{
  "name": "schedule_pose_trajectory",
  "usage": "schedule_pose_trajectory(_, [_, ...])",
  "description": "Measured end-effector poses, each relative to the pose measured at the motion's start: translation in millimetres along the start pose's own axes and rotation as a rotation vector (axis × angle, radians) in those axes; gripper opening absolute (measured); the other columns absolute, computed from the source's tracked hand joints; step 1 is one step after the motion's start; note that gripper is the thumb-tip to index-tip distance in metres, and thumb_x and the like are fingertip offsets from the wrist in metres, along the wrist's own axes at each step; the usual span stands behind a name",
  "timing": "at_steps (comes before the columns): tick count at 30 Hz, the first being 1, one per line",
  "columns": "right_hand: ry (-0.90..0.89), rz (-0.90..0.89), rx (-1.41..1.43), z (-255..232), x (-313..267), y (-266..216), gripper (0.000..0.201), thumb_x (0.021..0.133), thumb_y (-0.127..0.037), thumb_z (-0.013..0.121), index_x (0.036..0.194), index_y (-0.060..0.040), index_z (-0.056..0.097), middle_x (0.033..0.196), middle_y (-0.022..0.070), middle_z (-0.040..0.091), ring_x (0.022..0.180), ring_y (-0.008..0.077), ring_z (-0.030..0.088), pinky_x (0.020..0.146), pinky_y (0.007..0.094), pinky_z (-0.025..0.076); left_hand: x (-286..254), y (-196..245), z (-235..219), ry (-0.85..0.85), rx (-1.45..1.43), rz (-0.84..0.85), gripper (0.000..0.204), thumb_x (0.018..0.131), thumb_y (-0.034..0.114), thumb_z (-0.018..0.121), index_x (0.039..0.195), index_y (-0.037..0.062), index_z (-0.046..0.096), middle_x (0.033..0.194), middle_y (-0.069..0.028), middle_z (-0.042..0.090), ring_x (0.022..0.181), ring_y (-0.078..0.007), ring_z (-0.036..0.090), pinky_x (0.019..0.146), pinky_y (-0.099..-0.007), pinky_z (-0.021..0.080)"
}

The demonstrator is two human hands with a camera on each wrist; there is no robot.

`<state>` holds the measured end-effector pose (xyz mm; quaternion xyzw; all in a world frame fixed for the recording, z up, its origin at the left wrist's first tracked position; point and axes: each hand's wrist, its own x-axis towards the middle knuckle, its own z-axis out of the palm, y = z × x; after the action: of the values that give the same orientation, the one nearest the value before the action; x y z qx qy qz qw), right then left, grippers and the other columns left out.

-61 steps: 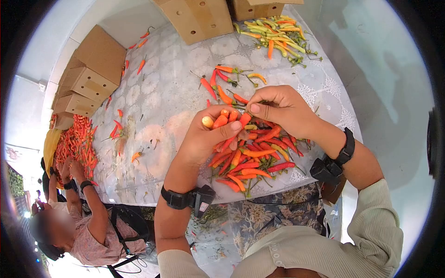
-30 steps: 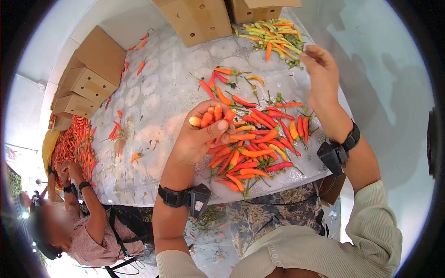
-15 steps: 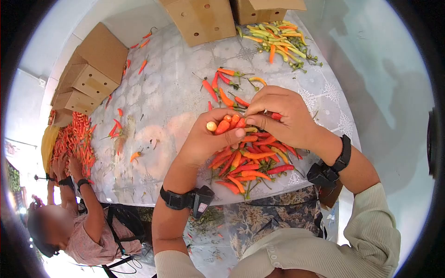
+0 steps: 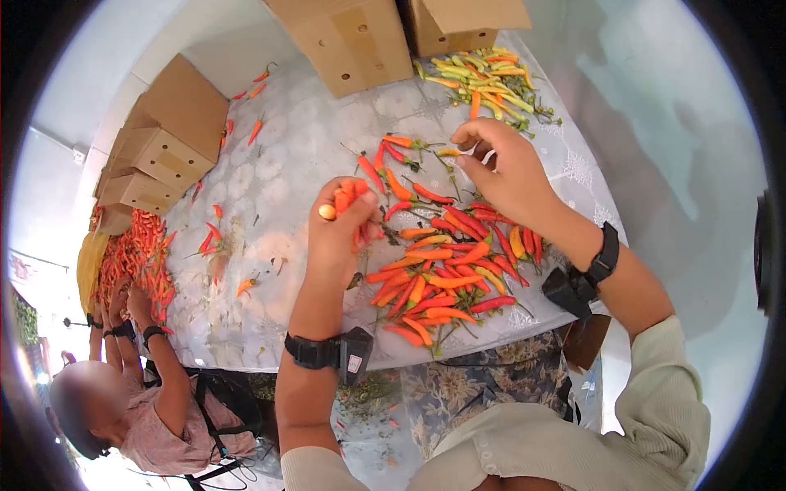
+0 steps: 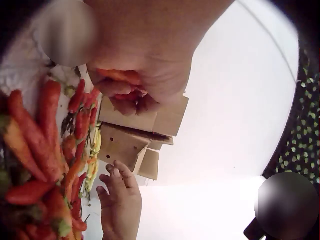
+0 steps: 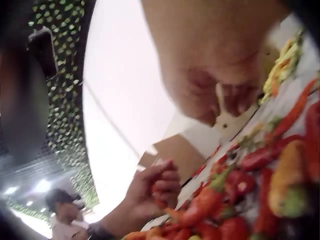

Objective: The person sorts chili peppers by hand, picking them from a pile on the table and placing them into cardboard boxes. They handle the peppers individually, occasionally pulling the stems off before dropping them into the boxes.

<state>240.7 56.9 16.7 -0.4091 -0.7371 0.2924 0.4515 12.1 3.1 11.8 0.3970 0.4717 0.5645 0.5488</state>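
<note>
Several red and orange chilli peppers [image 4: 346, 196] lie bunched in my left hand [image 4: 332, 237], its fingers curled round them; one pale yellow end [image 4: 327, 212] pokes out at the side. The left wrist view shows orange and red between those fingers. My right hand [image 4: 512, 172] is raised above the far side of the loose chilli pile [image 4: 450, 270], thumb and fingers bent loosely with a gap between them. A small yellow chilli [image 4: 448, 152] shows right by its fingertips. In the left wrist view a tiny dark bit [image 5: 109, 168] appears at the right fingertips.
Yellow-green chillies [image 4: 483, 74] and cut green stems lie at the table's far right. Cardboard boxes [image 4: 344, 49] stand at the back, more boxes [image 4: 168, 155] at left. Another person [image 4: 164, 417] works at a large red chilli heap [image 4: 135, 262].
The right hand went out to the stem pile, returned to the left hand, and has now drawn away again to the right. The left hand has shifted slightly left, still gripping its chillies.
</note>
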Motion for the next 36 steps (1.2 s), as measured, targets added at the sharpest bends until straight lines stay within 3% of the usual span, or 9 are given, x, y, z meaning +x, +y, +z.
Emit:
schedule_pose_trajectory(4, [-0.195,-0.064,-0.375,11.2,31.0,5.4,0.034,0.083,-0.030,0.062,0.105,-0.0043,0.058,0.102,0.0172,0.058,0.091,0.0310,0.060,0.079,0.0421,0.049,10.7,1.0,-17.5,0.141,-0.098,0.107,0.010,0.087,0.011,0.061,0.090,0.0064,0.054,0.068,-0.0039,0.055,0.052,-0.0096,0.051,0.042,-0.0190,0.036])
schedule_pose_trajectory(7, [-0.256,0.070,-0.575,37.9,56.7,-12.3,0.048,0.081,-0.042,0.063,0.111,-0.0038,0.058,0.106,0.0211,0.057,0.100,0.0360,0.057,0.084,0.0441,0.048,13.2,1.1,-21.1,0.239,-0.038,0.172,0.015,0.085,0.012,0.065,0.092,0.0046,0.054,0.067,-0.0052,0.058,0.050,-0.0103,0.052,0.043,-0.0215,0.038])
schedule_pose_trajectory(10, [-0.424,0.159,-0.735,73.7,72.6,-21.9,0.056,0.080,-0.044,0.065,0.114,-0.0006,0.054,0.109,0.0215,0.055,0.104,0.0325,0.055,0.084,0.0429,0.046,17.6,-3.7,-26.4,0.274,-0.011,0.217,0.018,0.084,0.015,0.067,0.092,0.0048,0.054,0.067,-0.0054,0.059,0.050,-0.0103,0.052,0.042,-0.0211,0.037])
schedule_pose_trajectory(13, [-0.440,0.001,-0.776,96.9,72.3,-19.2,0.046,0.080,-0.039,0.067,0.109,-0.0045,0.057,0.105,0.0190,0.055,0.102,0.0339,0.054,0.082,0.0426,0.046,17.0,-4.0,-27.0,0.284,-0.011,0.212,0.018,0.084,0.015,0.067,0.093,0.0048,0.055,0.068,-0.0063,0.060,0.050,-0.0103,0.053,0.043,-0.0208,0.037])
schedule_pose_trajectory(16, [-0.550,-0.065,-0.665,103.9,78.5,-12.7,0.042,0.072,-0.031,0.072,0.106,-0.0071,0.062,0.108,0.0203,0.056,0.102,0.0371,0.056,0.082,0.0435,0.048,18.0,-4.0,-28.2,0.275,-0.002,0.198,0.016,0.084,0.015,0.066,0.091,0.0052,0.056,0.068,-0.0054,0.058,0.051,-0.0111,0.053,0.044,-0.0216,0.038])
schedule_pose_trajectory(22, [-0.766,-0.194,-0.521,65.3,69.2,-7.0,0.029,0.071,-0.025,0.074,0.093,-0.0098,0.063,0.089,0.0140,0.056,0.089,0.0312,0.056,0.075,0.0405,0.045,15.5,-0.3,-25.7,0.216,0.043,0.175,0.017,0.084,0.017,0.066,0.091,0.0046,0.056,0.069,-0.0056,0.060,0.052,-0.0110,0.054,0.045,-0.0225,0.040])
schedule_pose_trajectory(27, [-0.964,-0.205,-0.292,30.3,36.6,-24.4,0.031,0.075,-0.011,0.068,0.106,-0.0065,0.064,0.098,0.0139,0.064,0.093,0.0297,0.060,0.083,0.0372,0.046,14.9,-4.7,-24.1,0.155,0.005,0.160,0.018,0.084,0.017,0.067,0.091,0.0044,0.056,0.069,-0.0056,0.060,0.052,-0.0104,0.054,0.045,-0.0224,0.040])
schedule_pose_trajectory(30, [-0.935,-0.281,-0.218,15.9,18.2,-35.5,0.031,0.073,-0.007,0.067,0.104,-0.0036,0.064,0.097,0.0144,0.066,0.092,0.0280,0.063,0.080,0.0361,0.049,8.9,-1.8,-21.8,0.099,0.010,0.145,0.017,0.085,0.017,0.066,0.091,0.0040,0.056,0.070,-0.0056,0.060,0.053,-0.0107,0.054,0.046,-0.0226,0.041])
schedule_pose_trajectory(36, [-0.695,-0.079,-0.045,-8.6,3.3,-39.2,0.026,0.075,0.001,0.066,0.101,-0.0015,0.063,0.095,0.0094,0.067,0.087,0.0184,0.064,0.077,0.0305,0.051,-2.5,1.2,-14.6,-0.105,0.005,0.075,0.015,0.088,0.016,0.062,0.093,0.0035,0.056,0.071,-0.0057,0.060,0.055,-0.0115,0.054,0.047,-0.0218,0.041])
